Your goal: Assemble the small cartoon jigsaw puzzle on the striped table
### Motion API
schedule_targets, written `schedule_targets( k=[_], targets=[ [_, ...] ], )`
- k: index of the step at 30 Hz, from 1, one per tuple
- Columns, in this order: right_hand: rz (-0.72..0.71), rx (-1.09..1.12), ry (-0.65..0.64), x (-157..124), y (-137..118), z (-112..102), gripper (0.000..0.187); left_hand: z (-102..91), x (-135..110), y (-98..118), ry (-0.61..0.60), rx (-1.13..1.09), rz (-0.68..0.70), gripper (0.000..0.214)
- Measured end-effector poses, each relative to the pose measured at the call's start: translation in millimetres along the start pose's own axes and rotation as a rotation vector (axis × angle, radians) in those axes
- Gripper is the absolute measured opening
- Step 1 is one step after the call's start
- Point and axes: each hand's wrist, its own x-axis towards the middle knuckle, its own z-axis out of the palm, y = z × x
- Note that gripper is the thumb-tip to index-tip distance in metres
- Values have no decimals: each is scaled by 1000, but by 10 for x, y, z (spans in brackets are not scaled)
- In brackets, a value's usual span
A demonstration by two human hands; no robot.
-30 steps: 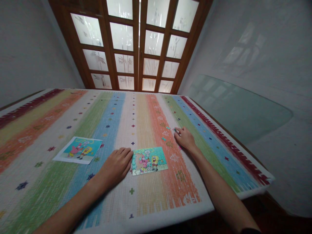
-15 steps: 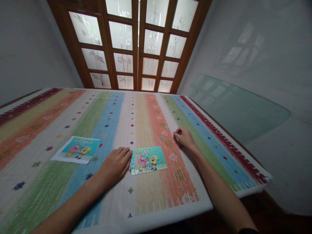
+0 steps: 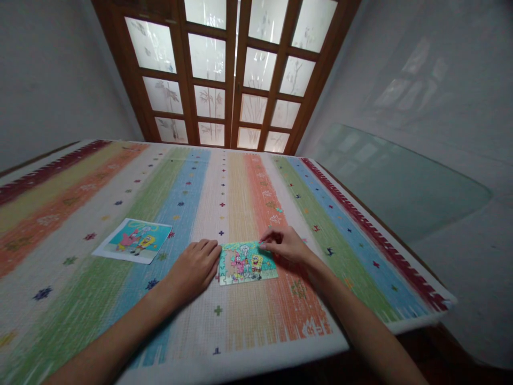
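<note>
A small cartoon jigsaw puzzle [image 3: 249,271] lies on the striped tablecloth, with a bare brownish patch in its left part. Beside its left edge, my left hand [image 3: 196,263] rests palm down, fingers laid out and fingertips at the puzzle's upper left corner. My right hand [image 3: 286,245] is over the puzzle's upper right, thumb and forefinger pinched on a small puzzle piece [image 3: 262,244] mostly hidden by the fingers. Just beyond that hand lies a loose teal puzzle piece [image 3: 279,210].
To the left lies a printed picture sheet [image 3: 134,241] showing the same cartoon figures. The tablecloth [image 3: 192,342] covers the table, whose front edge is close to me. A wooden door with glass panes [image 3: 210,101] stands behind, and a glass sheet [image 3: 404,171] leans at the right wall.
My right hand has moved left, from the cloth right of the puzzle to the puzzle's upper right, still pinching the piece. My left hand has stayed beside the puzzle. The view has shifted slightly.
</note>
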Motion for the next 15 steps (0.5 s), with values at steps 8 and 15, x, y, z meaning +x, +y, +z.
schedule_targets(
  k=[8, 15],
  targets=[
    [-54, -87, -128, -45, -103, 176, 15, 11, 0, 5, -3, 9, -10, 19],
    [-134, -194, -195, -84, -151, 148, 31, -21, 9, 22, -34, 54, -3, 16]
  ],
)
